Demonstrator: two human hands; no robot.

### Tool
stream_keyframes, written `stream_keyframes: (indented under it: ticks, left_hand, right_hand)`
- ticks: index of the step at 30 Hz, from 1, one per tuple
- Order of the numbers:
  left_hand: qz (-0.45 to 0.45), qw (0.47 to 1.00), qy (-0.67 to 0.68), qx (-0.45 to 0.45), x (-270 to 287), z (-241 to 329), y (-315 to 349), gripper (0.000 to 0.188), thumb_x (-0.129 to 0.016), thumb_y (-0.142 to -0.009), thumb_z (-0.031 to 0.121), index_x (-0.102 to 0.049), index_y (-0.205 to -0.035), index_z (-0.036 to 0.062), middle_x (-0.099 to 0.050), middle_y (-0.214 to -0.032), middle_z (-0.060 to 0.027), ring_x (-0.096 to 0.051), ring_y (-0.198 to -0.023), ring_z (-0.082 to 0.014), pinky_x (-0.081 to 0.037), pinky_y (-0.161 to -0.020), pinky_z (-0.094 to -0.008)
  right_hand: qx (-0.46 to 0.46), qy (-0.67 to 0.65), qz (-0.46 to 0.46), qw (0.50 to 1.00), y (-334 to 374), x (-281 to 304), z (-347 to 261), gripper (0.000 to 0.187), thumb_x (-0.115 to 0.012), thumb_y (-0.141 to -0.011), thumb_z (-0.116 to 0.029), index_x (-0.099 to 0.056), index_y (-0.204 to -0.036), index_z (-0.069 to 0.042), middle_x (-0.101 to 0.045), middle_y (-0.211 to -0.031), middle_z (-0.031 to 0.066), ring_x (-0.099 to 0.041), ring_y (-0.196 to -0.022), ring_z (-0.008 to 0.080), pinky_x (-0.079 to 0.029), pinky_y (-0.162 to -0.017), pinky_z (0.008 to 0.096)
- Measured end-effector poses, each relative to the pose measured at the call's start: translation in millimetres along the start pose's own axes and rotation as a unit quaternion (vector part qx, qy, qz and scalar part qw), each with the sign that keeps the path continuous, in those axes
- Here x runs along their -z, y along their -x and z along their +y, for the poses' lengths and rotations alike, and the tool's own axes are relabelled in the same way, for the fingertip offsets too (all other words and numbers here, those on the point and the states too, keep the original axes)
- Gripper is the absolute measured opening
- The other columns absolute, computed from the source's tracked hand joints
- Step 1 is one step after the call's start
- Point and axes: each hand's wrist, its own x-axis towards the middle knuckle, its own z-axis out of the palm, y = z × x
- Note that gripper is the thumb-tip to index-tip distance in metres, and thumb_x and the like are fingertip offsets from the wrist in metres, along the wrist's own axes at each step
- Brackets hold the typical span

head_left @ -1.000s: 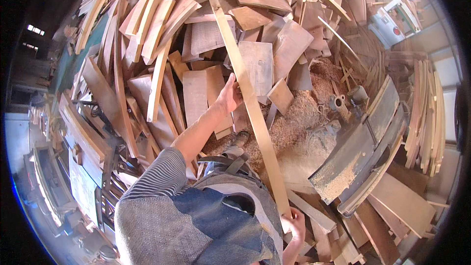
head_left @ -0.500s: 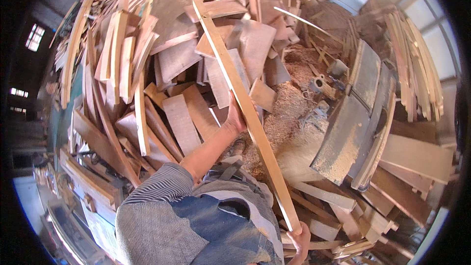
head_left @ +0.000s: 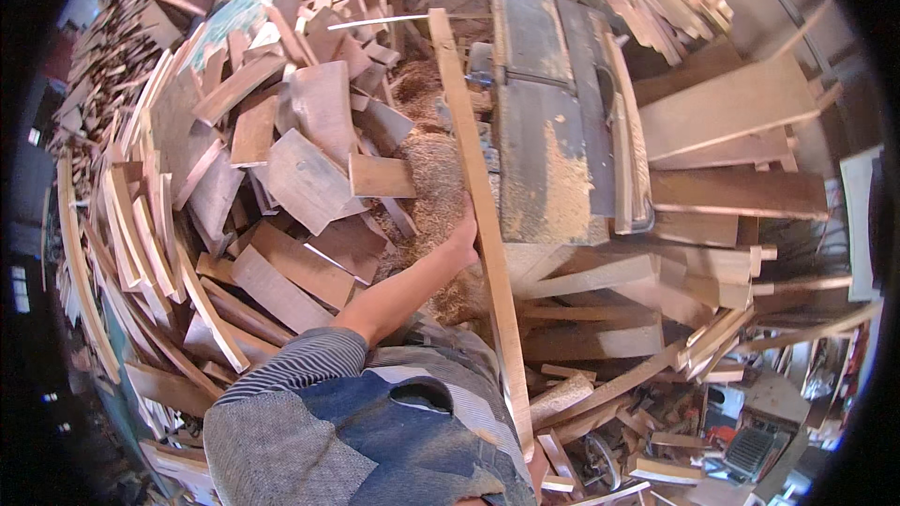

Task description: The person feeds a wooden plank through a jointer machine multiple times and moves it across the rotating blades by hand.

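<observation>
A long narrow wooden strip (head_left: 480, 206) runs from the top centre down to the lower middle of the view. My left hand (head_left: 461, 236) grips it about midway, with the arm stretched forward from a striped sleeve. The strip's far end reaches over a grey machine table (head_left: 544, 122) dusted with sawdust. My right hand is out of sight below the frame; the strip's near end disappears by my clothing.
A big heap of curved wooden offcuts (head_left: 281, 178) fills the left side. Sawdust (head_left: 436, 187) is piled beside the machine. Planks (head_left: 722, 122) are stacked at the right, and small scraps (head_left: 609, 412) litter the floor at lower right.
The view has swung right, bringing the machine table to the centre. The strip now points over that table. My right hand, seen earlier at the strip's near end, has left the view.
</observation>
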Motion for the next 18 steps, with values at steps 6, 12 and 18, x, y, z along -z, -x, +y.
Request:
stream_keyframes:
  ticks: [6,12,18]
  left_hand:
    - [0.075,0.991,-0.094,0.051,-71.1,-90.6,-29.5,0.074,-0.054,-0.084,0.083,-0.061,-0.118,0.0179,-0.063,-0.100,-0.0013,-0.060,-0.094,-0.0210,-0.052,-0.078,-0.0483]
    - [0.061,0.943,-0.325,-0.025,-40.1,-125.4,-75.6,0.078,-0.070,-0.087,0.063,-0.051,-0.132,0.0021,-0.044,-0.146,-0.0193,-0.042,-0.134,-0.0311,-0.038,-0.105,-0.0578]
    - [0.114,0.439,-0.808,-0.375,-71.6,-136.6,-49.6,0.070,-0.064,-0.093,0.043,-0.044,-0.136,-0.0089,-0.026,-0.158,-0.0262,-0.016,-0.152,-0.0429,-0.014,-0.123,-0.0566]
  right_hand:
    - [-0.107,-0.025,0.032,0.993,24.5,-3.5,34.3,0.045,-0.076,-0.077,-0.025,-0.066,-0.116,-0.006,-0.069,-0.099,0.0236,-0.065,-0.095,0.0451,-0.051,-0.081,0.0499]
    - [-0.080,-0.045,0.067,0.994,3.2,-15.6,70.8,0.038,-0.075,-0.071,-0.014,-0.067,-0.106,-0.004,-0.069,-0.088,0.0223,-0.065,-0.083,0.0463,-0.051,-0.075,0.0524]
    - [-0.067,-0.023,0.050,0.996,-70.5,-19.4,20.8,0.029,-0.068,-0.078,-0.014,-0.068,-0.106,-0.005,-0.069,-0.087,0.0232,-0.066,-0.080,0.0444,-0.051,-0.071,0.0531]
